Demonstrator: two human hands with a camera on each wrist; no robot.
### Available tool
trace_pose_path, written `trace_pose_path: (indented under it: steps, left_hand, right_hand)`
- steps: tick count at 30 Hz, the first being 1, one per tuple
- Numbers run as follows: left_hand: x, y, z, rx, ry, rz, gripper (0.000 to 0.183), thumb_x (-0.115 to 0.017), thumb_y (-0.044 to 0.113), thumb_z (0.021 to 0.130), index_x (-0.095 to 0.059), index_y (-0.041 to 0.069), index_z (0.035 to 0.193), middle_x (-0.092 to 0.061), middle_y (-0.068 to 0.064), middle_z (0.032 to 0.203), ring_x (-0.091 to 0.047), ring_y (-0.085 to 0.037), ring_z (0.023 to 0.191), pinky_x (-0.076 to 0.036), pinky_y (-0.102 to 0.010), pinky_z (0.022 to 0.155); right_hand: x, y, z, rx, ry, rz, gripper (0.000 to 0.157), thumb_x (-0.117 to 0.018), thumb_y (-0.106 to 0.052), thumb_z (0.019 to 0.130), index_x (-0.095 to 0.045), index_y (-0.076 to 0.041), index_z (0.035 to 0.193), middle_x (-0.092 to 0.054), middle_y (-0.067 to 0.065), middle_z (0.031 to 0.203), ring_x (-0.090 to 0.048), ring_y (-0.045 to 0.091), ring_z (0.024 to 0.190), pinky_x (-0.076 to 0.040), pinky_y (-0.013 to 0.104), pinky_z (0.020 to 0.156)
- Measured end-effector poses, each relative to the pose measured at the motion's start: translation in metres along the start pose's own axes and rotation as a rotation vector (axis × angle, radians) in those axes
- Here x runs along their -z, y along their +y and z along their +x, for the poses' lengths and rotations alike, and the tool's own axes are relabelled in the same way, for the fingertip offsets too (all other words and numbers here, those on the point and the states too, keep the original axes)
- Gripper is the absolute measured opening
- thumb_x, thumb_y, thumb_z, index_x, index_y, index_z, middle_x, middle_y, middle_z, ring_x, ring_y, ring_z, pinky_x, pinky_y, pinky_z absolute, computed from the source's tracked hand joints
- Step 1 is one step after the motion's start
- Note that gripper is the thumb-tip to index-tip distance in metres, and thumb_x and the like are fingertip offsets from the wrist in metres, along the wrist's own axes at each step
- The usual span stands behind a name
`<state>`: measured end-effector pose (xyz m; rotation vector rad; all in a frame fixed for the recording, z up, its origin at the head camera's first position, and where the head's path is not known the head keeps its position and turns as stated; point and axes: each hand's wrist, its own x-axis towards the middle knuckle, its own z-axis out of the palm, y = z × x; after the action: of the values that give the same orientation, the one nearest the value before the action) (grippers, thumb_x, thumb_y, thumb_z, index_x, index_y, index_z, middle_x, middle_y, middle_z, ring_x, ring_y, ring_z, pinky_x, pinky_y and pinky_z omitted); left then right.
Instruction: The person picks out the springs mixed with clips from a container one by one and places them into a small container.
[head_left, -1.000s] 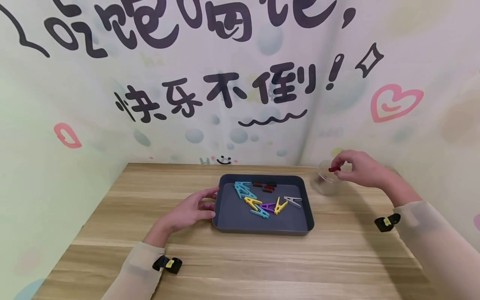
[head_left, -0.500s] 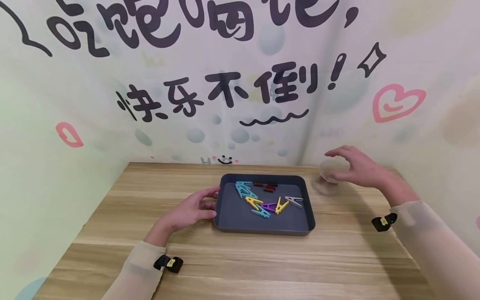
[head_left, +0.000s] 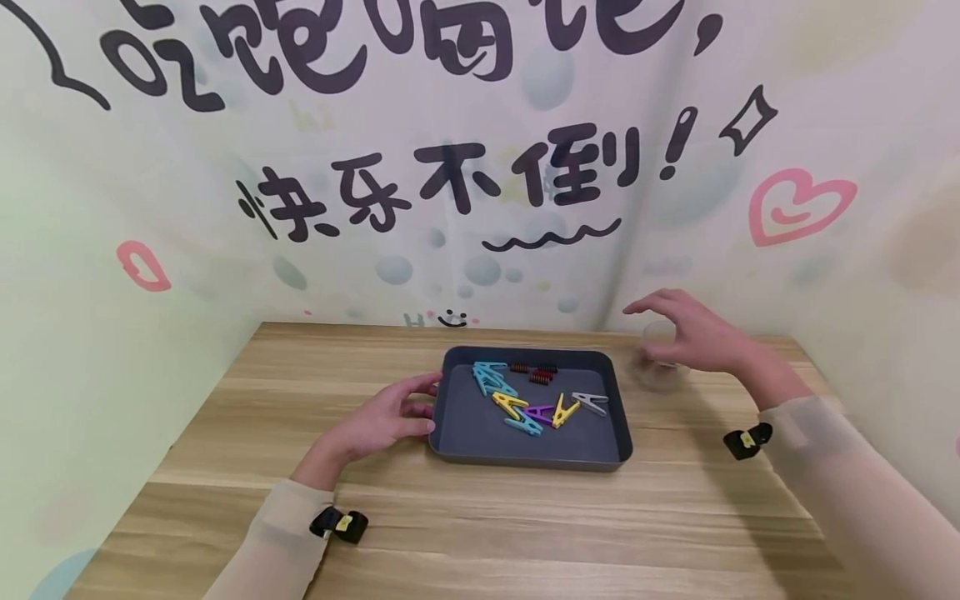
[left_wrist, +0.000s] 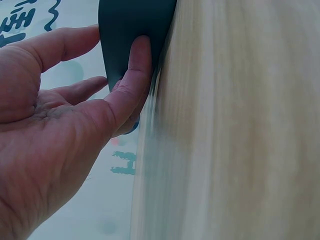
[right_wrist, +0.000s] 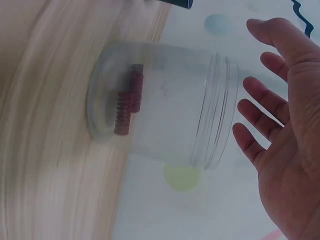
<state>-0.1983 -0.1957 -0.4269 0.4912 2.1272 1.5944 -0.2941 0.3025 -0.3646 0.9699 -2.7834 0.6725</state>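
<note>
My left hand (head_left: pixel 382 423) touches the left wall of a dark grey tray (head_left: pixel 480 447), fingers and thumb against its outside; the left wrist view shows the fingertips on the tray wall (left_wrist: pixel 122 30). Nothing is held in my right hand (head_left: pixel 693 332), which hovers over a clear plastic jar (head_left: pixel 663 379) with its fingers spread apart. Seen in the right wrist view, two red coil springs (right_wrist: pixel 123 114) lie at the bottom of the jar, whose mouth has no lid. Several dark and red springs (head_left: pixel 540 377) rest at the back of the tray.
Inside the tray are several plastic clothes pegs: blue pegs (head_left: pixel 491 379), yellow pegs (head_left: pixel 510 406), a purple peg (head_left: pixel 538 413) and a grey peg (head_left: pixel 590 402). A printed cloth backdrop (head_left: pixel 375 267) rises behind the wooden table (head_left: pixel 480 533).
A second ago my right hand pinched a red spring above the jar. It let go, its fingers spread, and it has moved left over the jar. The left hand stays at the tray.
</note>
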Motion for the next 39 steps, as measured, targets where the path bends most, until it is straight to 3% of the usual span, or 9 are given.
trace_pose_path:
  steps: [6,13,27,39]
  left_hand:
    - [0.0,0.0,0.001,-0.002,-0.001,-0.007,0.075,-0.062,-0.007,0.102,-0.025,-0.003,0.166,-0.04,-0.028,0.158,-0.053,-0.044,0.138,-0.056,-0.039,0.103]
    - [0.0,0.002,0.0,-0.007,0.003,0.006,0.075,-0.063,-0.005,0.102,-0.024,-0.004,0.166,-0.039,-0.029,0.158,-0.054,-0.044,0.138,-0.055,-0.04,0.104]
    - [0.0,0.002,-0.001,-0.002,0.014,0.019,0.074,-0.063,-0.005,0.102,-0.025,-0.003,0.166,-0.04,-0.028,0.158,-0.054,-0.044,0.138,-0.054,-0.04,0.105]
    - [0.001,0.002,0.0,0.0,0.01,0.018,0.074,-0.064,-0.003,0.102,-0.026,-0.003,0.165,-0.04,-0.028,0.158,-0.054,-0.043,0.137,-0.054,-0.04,0.106]
  right_hand:
    - [-0.005,-0.013,0.013,0.01,-0.044,-0.018,0.048,-0.085,-0.016,0.087,-0.07,-0.015,0.133,-0.065,0.009,0.134,-0.053,0.033,0.128,-0.044,0.058,0.107]
    - [-0.013,-0.021,0.03,0.097,-0.095,-0.037,0.044,-0.084,-0.015,0.087,-0.072,-0.015,0.13,-0.066,0.009,0.129,-0.055,0.032,0.123,-0.045,0.055,0.106]
    - [-0.037,-0.053,0.063,0.166,-0.266,-0.088,0.041,-0.086,-0.021,0.089,-0.074,-0.022,0.128,-0.061,0.009,0.138,-0.05,0.035,0.133,-0.042,0.058,0.111]
    - [-0.061,-0.066,0.083,0.243,-0.39,-0.169,0.043,-0.086,-0.018,0.089,-0.074,-0.023,0.129,-0.061,0.01,0.138,-0.052,0.033,0.125,-0.049,0.053,0.104]
